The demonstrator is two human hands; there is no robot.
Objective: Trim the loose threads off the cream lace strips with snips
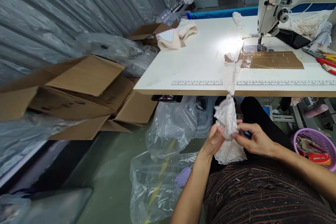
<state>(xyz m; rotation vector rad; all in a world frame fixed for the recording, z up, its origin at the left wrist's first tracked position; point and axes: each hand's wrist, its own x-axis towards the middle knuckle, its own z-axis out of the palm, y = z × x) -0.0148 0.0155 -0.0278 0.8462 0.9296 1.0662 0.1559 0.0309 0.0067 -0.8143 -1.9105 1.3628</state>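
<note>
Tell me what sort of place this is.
Probably a garment-sewing workshop: a bulky white sewing machine stands at a white, ruler-marked tabletop, a strip of white lace fabric runs over the front edge to the left hand and right hand, and an open brown cardboard box lies nearby.

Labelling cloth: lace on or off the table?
Partly off: the lace runs from the table over its edge to the left hand and right hand.

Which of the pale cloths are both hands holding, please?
The lace hanging over the table's front edge; the cloth at the far left corner and the pile beside the machine lie untouched.
</note>
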